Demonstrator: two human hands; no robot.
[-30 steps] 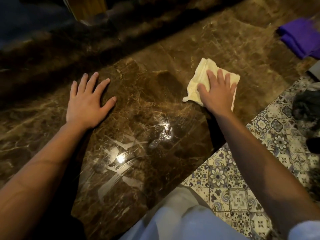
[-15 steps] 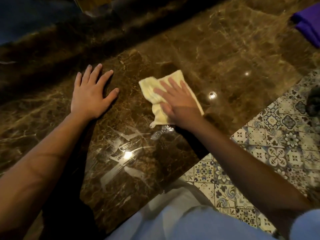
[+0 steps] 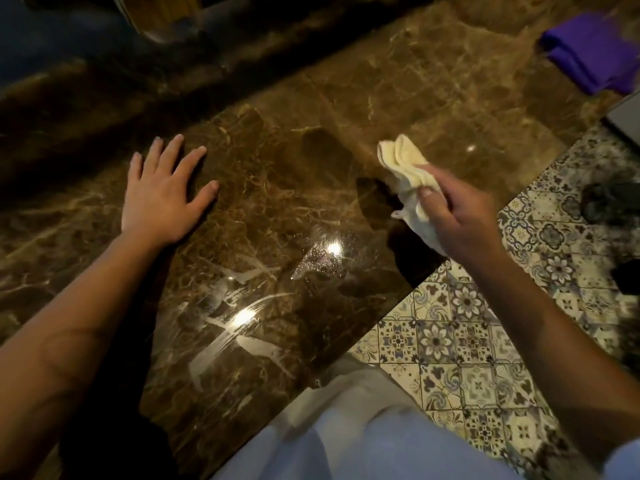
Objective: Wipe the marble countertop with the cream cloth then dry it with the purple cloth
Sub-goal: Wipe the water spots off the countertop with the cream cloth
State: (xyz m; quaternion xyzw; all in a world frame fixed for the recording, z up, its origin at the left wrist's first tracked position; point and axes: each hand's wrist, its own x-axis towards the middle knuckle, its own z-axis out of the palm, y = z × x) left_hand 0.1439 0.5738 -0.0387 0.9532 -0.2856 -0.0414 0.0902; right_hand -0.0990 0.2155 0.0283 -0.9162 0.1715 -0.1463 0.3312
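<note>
The brown marble countertop (image 3: 433,109) fills most of the view, glossy with wet streaks near its front edge. My right hand (image 3: 460,216) is raised above the counter's front right part and grips the cream cloth (image 3: 403,159), which hangs bunched from my fingers. My left hand (image 3: 162,199) lies flat on the marble at the left, fingers spread, holding nothing. The folded purple cloth (image 3: 595,51) rests on the counter at the far right corner.
A patterned tile floor (image 3: 460,341) lies to the right of the counter's edge, with dark objects (image 3: 609,202) on it. A grey flat item (image 3: 628,123) sits at the right edge. A small patch of droplets (image 3: 320,263) glints near the front.
My right hand went from pressing the cream cloth flat on the marble to lifting it off, bunched, and moved to the right. The left hand stayed in place.
</note>
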